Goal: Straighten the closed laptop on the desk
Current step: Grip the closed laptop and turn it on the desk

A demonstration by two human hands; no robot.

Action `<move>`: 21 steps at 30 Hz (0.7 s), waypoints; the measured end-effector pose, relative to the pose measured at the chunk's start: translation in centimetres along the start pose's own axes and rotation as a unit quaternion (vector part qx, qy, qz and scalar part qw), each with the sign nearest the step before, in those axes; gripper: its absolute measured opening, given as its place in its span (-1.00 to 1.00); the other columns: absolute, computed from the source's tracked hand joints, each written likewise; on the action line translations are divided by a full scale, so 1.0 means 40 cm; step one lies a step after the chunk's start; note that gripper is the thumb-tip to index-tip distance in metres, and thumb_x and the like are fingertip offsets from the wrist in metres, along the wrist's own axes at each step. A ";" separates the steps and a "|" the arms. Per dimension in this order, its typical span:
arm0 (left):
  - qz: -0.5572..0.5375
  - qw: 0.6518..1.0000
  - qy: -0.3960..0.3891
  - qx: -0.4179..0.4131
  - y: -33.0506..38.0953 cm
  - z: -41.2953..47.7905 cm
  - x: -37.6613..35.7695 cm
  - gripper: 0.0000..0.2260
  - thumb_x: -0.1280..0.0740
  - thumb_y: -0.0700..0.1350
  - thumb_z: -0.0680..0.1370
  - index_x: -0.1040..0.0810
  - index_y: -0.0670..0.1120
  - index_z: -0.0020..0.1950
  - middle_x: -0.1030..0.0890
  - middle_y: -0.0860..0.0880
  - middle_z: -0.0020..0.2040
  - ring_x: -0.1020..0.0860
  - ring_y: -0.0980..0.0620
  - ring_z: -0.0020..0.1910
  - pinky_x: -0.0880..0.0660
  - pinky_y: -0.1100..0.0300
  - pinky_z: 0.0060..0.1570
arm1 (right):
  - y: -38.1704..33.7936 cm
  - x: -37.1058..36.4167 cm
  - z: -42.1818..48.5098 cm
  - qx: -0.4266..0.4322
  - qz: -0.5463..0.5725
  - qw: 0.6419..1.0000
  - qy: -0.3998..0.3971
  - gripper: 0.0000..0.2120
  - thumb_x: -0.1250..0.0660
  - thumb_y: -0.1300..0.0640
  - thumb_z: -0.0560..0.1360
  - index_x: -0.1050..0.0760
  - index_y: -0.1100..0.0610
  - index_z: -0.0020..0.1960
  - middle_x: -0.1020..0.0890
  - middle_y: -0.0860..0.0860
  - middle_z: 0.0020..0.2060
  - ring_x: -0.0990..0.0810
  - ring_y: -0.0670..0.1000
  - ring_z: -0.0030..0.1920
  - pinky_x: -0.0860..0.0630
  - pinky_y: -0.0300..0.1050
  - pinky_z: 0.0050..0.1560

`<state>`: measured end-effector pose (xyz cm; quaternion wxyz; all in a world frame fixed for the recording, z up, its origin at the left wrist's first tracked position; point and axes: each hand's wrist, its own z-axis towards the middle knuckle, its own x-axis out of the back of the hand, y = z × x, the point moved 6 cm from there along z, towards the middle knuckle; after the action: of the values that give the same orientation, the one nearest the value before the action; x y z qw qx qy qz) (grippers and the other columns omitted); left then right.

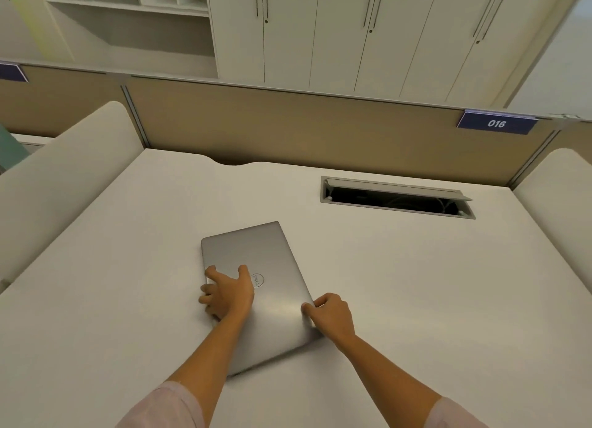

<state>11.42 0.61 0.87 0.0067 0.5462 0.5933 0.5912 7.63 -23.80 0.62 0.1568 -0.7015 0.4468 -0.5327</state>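
Observation:
A closed silver laptop [256,254] lies on the white desk [416,283], turned at an angle to the desk's edges, its short side pointing away from me and its logo sideways. My left hand [226,293] grips the laptop's left long edge, thumb and one finger on the lid, the other fingers curled over the side. My right hand [330,312] holds the right long edge near the front corner, fingertips on the lid's rim. Both forearms cross the front part of the laptop.
An open cable slot [397,198] is cut into the desk at the back right. A tan partition [288,129] with a blue "016" tag [496,123] runs along the back. Padded white dividers [61,177] flank both sides. Cupboards stand behind.

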 end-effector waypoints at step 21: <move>0.038 0.966 -0.140 -0.212 0.076 -0.038 -0.072 -0.40 -0.30 0.14 0.53 -0.16 -0.04 0.47 -0.40 -0.16 0.39 -0.31 -0.22 0.33 -0.40 -0.14 0.21 | 0.058 0.108 0.068 0.024 -0.020 0.999 0.014 -0.78 -0.37 -0.14 0.36 -0.55 0.02 -0.26 -0.69 -0.05 -0.38 -0.69 -0.05 -0.36 -0.65 0.01 -0.12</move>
<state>13.52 -3.24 1.66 0.1832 0.6317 0.4268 0.6206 9.10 -29.20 0.57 0.1563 -0.6991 0.4219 -0.5558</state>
